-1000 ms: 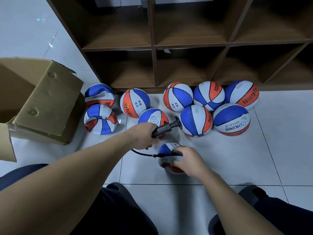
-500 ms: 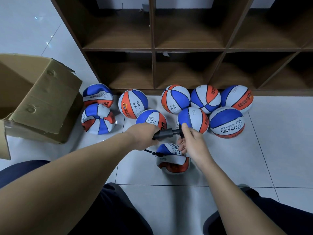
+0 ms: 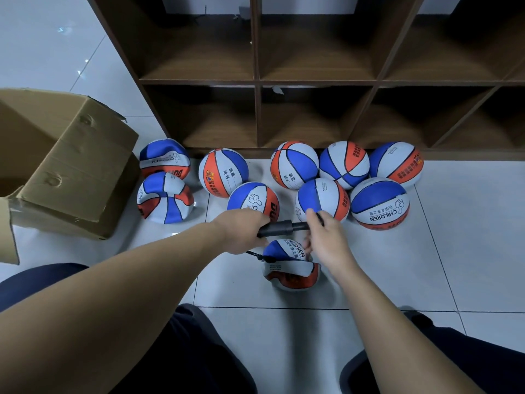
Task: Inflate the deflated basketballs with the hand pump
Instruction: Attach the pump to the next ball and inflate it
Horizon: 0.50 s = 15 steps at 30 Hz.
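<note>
A crumpled, deflated blue, white and orange basketball (image 3: 289,268) lies on the floor tiles in front of me. A thin black hose (image 3: 254,255) runs from its left side up to the black hand pump (image 3: 279,228), which is held level above the ball. My left hand (image 3: 241,230) grips the pump's barrel. My right hand (image 3: 324,237) holds the pump's handle end, fingers curled round it. Two more sagging balls (image 3: 164,197) lie at the left by the box.
Several round basketballs (image 3: 379,203) sit in a cluster against the foot of a brown wooden cubby shelf (image 3: 257,83). An open cardboard box (image 3: 71,172) stands at the left. My knees in dark trousers are at the bottom edge.
My right hand left the deflated ball, rose to the pump's handle and now grips it. The pump has tilted to level. My left hand kept its grip.
</note>
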Available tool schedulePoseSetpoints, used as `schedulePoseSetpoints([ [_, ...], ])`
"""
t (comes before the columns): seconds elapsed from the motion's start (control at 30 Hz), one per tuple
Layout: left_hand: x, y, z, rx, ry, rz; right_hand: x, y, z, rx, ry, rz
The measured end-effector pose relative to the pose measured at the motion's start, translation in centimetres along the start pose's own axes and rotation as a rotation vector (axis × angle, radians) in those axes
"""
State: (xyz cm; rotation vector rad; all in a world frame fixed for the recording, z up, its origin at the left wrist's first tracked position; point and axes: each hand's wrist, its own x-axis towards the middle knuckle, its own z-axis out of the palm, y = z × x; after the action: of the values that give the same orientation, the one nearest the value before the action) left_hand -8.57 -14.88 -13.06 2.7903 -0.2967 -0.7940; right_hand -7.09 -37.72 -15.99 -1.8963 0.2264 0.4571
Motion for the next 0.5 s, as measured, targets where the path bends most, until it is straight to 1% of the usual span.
schedulePoseSetpoints([
  [0.07,-0.2,-0.8,0.1,0.000,-0.026,-0.025,1.0,0.6,-2.4,0.064,0.123,0.020],
  [0.13,-0.4,-1.2,0.0,-0.009,-0.043,-0.029,1.7,0.9,-4.7,0.080,0.184,0.050],
  [0.23,-0.3,-0.7,-0.1,0.024,-0.023,-0.021,1.7,0.5,-5.3,0.111,0.184,0.074],
  [0.37,-0.1,-0.3,-0.8,0.100,0.066,-0.025,1.2,0.4,-3.9,0.187,0.218,0.084],
  [0.5,-0.2,-0.4,-0.9,0.143,0.097,-0.031,0.7,0.3,-2.6,0.159,0.252,0.075],
])
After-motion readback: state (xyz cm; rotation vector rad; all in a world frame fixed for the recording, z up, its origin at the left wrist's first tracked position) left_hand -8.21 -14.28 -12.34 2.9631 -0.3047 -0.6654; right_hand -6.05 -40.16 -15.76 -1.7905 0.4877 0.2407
